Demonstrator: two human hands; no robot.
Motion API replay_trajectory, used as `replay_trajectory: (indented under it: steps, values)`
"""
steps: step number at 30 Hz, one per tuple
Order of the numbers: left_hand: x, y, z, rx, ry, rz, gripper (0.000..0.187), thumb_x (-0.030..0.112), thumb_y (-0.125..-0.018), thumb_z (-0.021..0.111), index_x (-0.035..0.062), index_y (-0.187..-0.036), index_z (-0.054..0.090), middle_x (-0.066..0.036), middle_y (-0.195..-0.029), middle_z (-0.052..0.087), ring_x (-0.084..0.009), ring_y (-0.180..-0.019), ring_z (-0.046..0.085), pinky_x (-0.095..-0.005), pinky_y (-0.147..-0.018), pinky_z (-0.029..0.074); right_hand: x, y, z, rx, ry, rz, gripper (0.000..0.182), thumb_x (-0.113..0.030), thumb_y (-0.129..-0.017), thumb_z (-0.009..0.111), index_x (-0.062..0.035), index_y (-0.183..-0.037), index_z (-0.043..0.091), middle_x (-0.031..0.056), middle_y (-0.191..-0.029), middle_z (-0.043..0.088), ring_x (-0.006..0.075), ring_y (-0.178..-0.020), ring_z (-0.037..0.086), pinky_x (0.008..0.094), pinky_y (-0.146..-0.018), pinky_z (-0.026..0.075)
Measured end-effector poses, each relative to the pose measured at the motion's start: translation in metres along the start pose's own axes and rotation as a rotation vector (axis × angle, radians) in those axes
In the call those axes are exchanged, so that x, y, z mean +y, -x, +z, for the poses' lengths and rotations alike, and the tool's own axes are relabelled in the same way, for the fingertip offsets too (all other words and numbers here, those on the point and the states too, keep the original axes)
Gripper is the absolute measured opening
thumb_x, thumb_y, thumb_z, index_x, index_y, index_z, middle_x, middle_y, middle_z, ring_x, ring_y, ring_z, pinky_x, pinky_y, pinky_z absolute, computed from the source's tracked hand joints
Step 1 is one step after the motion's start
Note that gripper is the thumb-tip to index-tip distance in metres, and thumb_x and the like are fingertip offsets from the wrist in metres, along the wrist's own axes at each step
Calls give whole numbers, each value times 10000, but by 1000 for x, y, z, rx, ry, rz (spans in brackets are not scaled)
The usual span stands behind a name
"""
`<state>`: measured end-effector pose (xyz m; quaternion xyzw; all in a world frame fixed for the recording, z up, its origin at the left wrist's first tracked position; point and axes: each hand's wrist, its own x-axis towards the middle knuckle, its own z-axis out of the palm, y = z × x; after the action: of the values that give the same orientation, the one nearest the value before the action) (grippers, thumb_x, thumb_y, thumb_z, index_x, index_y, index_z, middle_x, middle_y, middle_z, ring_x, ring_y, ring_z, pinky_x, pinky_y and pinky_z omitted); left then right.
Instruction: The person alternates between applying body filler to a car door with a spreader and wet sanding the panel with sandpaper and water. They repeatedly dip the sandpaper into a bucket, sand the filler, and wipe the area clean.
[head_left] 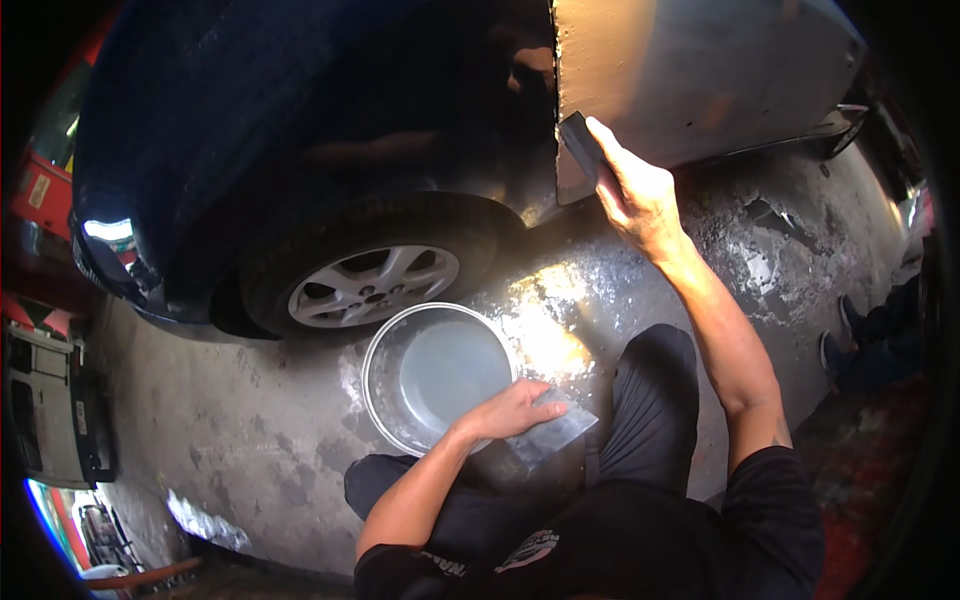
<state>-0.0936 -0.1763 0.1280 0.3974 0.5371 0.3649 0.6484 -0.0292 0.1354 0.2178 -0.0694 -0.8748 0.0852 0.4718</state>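
Note:
My right hand [638, 195] grips a dark rectangular block [581, 146] against the lower front edge of a car door panel [690, 80], which is grey with a tan patch. My left hand [515, 408] pinches a thin grey sheet [552, 432] beside the rim of a round metal bucket [372, 372]. Cloudy grey liquid [455, 370] stands in the bucket. The bucket rests on the floor between my knees and the car wheel.
The dark car fender [330, 110] and wheel [375, 290] lie ahead. Wet concrete floor [250, 430] surrounds the bucket. At the right are another person's legs and shoes [870, 345]. A pale vehicle [45, 405] stands at the far left.

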Motion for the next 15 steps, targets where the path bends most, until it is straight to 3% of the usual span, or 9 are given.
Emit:
replay_trajectory:
  steps: [15]
  values:
    - [-7,-2,-3,-28,-69,-40,380,322,-1069,652,-37,-1178,715,-26,-969,745,-77,-889,618,-299,-804,526,12,31,23,-22,38,-5,748,55,-796,714,-91,-1511,551,97,-767,595,258,-657,631,373,-644,552]
